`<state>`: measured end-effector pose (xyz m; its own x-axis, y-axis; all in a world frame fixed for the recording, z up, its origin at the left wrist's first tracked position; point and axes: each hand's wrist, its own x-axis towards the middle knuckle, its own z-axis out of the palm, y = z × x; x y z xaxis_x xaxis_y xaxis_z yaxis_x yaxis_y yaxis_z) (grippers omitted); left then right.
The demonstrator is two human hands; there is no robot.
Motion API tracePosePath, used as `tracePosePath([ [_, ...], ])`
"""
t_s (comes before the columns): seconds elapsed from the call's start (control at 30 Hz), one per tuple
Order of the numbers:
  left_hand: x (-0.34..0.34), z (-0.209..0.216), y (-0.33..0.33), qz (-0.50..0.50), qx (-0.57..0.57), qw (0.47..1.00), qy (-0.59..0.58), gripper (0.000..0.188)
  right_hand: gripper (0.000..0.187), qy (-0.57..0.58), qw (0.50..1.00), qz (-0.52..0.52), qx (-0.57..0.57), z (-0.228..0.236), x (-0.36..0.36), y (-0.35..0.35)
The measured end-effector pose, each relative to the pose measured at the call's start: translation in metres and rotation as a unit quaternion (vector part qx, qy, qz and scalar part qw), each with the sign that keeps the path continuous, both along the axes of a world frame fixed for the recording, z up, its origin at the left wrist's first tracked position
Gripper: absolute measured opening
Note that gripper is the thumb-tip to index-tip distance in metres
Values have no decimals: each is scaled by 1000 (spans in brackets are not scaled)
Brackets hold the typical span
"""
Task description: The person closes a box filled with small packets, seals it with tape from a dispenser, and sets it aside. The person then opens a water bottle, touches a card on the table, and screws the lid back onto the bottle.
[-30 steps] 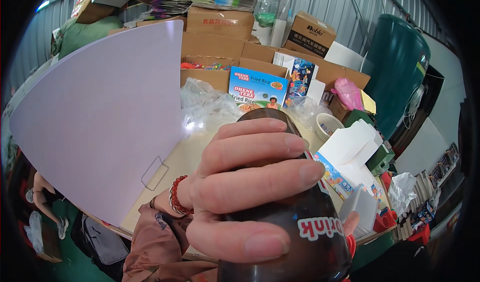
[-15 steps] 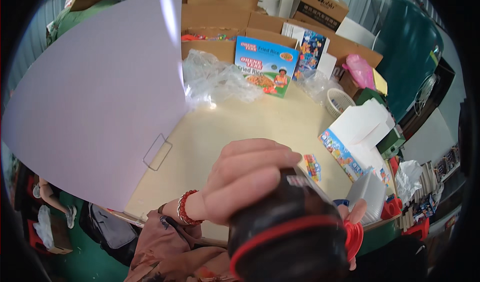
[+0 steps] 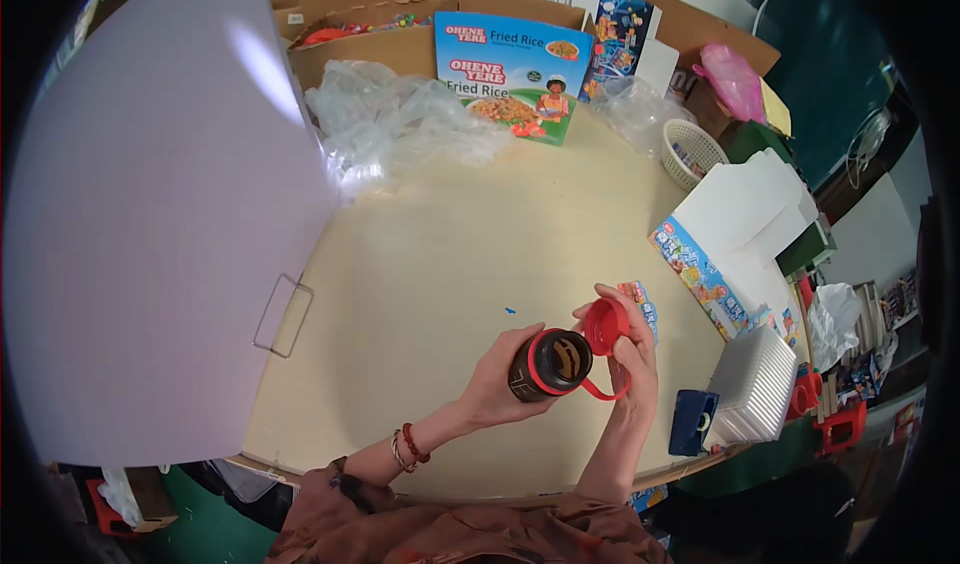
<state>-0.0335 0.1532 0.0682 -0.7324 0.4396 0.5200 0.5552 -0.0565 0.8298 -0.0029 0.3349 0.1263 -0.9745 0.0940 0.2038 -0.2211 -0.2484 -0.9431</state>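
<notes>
My left hand [image 3: 490,382] is wrapped round a dark drink bottle [image 3: 526,372] with a red ring below its neck. The bottle leans to the right, its uncapped mouth facing up toward me. Beside that mouth, my right hand [image 3: 638,356] pinches the red screw cap [image 3: 604,328] between thumb and fingers, its hollow inside showing. A red strap [image 3: 606,395] loops between cap and bottle. Both hands are above the near part of the cream table [image 3: 420,264]. Partly behind the right hand lies a small colourful packet [image 3: 640,304].
A large pale panel [image 3: 170,224] stands at the left, with a wire loop [image 3: 284,316] by its edge. Clear plastic bags [image 3: 400,124] and a blue food box [image 3: 512,74] are at the back. To the right are an opened carton [image 3: 735,234], clear trays [image 3: 757,384] and a basket [image 3: 692,154].
The bottle has come down from close in front of the camera to above the table. Its mouth now shows, and my right hand has brought the red cap up beside it.
</notes>
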Motion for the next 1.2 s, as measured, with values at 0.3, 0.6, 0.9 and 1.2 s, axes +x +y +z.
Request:
tracePosePath([
  [0.3,-54,-2,31,-22,74,997,6,85,59,139,983,60,-106,-31,-71,13],
  [0.6,-103,12,33,-92,-15,994,-58,95,96,273,960,57,17,-44,-98,22],
  [0.9,-131,30,48,-134,-43,987,-78,109,90,180,981,-66,26,-22,-103,21],
  [1.2,-134,29,56,-215,-60,975,10,98,104,199,974,-25,108,-27,-87,51],
])
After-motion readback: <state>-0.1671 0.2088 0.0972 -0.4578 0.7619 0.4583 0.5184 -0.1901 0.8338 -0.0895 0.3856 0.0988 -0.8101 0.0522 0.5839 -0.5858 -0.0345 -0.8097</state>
